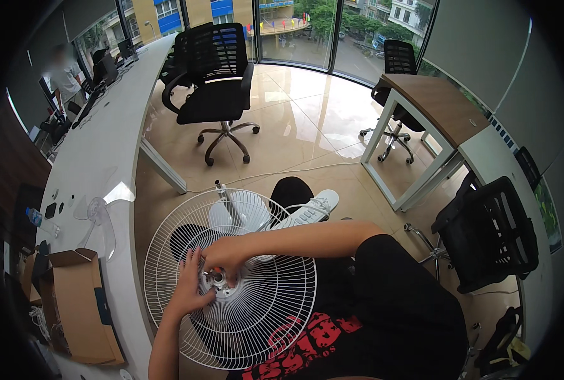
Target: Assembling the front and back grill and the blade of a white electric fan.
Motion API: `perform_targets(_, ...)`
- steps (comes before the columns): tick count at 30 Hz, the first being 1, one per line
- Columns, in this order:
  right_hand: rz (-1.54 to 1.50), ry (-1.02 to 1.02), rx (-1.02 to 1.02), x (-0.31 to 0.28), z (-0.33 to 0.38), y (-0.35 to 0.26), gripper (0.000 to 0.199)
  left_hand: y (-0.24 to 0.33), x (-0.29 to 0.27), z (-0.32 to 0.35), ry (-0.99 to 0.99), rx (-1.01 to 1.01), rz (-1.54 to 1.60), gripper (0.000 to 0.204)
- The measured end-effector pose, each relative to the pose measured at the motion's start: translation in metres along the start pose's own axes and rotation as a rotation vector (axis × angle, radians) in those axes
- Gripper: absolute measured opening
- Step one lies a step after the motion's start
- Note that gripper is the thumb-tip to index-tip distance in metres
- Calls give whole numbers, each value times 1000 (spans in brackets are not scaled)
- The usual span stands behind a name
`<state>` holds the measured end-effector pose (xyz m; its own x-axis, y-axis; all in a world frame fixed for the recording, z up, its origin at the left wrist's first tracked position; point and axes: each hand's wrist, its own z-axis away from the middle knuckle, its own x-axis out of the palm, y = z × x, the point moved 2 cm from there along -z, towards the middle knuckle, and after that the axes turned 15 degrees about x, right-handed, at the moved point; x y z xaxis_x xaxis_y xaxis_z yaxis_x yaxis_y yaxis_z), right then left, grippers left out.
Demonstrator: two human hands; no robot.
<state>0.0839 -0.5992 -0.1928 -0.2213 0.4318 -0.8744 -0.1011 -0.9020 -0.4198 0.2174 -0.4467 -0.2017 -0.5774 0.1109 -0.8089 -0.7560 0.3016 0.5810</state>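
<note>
White wire everywhere at the centre of play: a large round white wire fan guard (266,304) sits low in front of the person's black shirt with red print (408,297), its far edge overlapping a glossy white stand base (234,215) on the floor. Both hands are at the middle! The left hand (188,288) comes up from below, thumb and fingers spread wide around the near-left side of the silvery-white hub (230,290), fingertips against the wires. Across from the right sweeps the other forearm, and the right hand (226,254) bends down at the hub's upper edge, fingers curled; whether it grips anything, I cannot tell, as the hand itself hides it. Just beyond the guard lies a long white control panel with buttons (304,215). Over on the left, the long white desk (108,152) carries a clear plastic fan blade (96,221) and, nearer, an open brown cardboard box (86,304), while a black mesh office chair (215,79) stands beyond.
</note>
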Motion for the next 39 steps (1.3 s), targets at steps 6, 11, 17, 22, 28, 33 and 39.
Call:
perform_targets(6,-2,66,37,-5,5,-6,56,-6,4,-1,11,25,10,114)
perform_targets(11,11,87,81,-8,6,-10,56,-5,1,-2,10,23,0,109)
perform_targets(17,13,118,65,-5,7,-16,62,-7,2,5,48,-10,-25,97)
perform_targets(22,50,59,145,-3,10,-15,70,-5,8,4,34,28,-41,86)
perform_targets(28,59,-8,88,-9,14,-18,70,-5,15,1,34,-52,-29,77)
perform_targets(33,123,35,132,-16,15,-29,69,-7,16,3,66,-41,-43,74)
perform_targets(39,167,99,115,-8,11,-40,63,-6,24,12,192,-82,-82,70)
